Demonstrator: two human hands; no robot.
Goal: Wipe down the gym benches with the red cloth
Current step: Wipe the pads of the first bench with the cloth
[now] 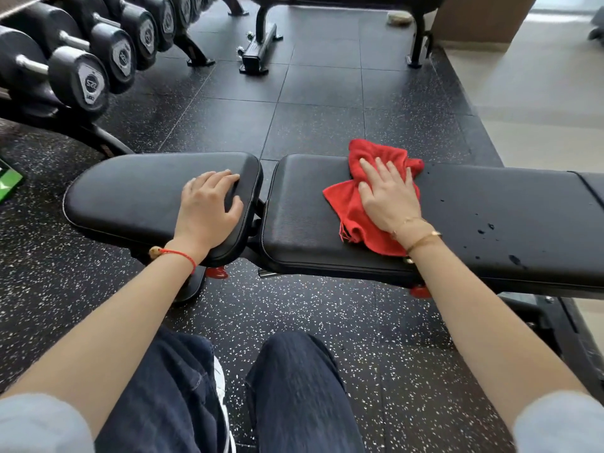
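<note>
A black padded gym bench (304, 220) runs across the view in two parts, a short seat pad (130, 191) on the left and a long back pad on the right. The red cloth (353, 204) lies crumpled on the left end of the long pad. My right hand (389, 197) presses flat on the cloth with its fingers straight. My left hand (209, 204) rests on the right end of the seat pad, its fingers loosely bent over the padding. Dark wet drops (483, 230) dot the long pad to the right of the cloth.
A rack of black dumbbells (94, 57) fills the upper left. A second bench frame (261, 44) stands at the back on the speckled rubber floor (294, 322). A light tiled floor (539, 109) lies to the right. My knees in dark jeans (294, 387) are below.
</note>
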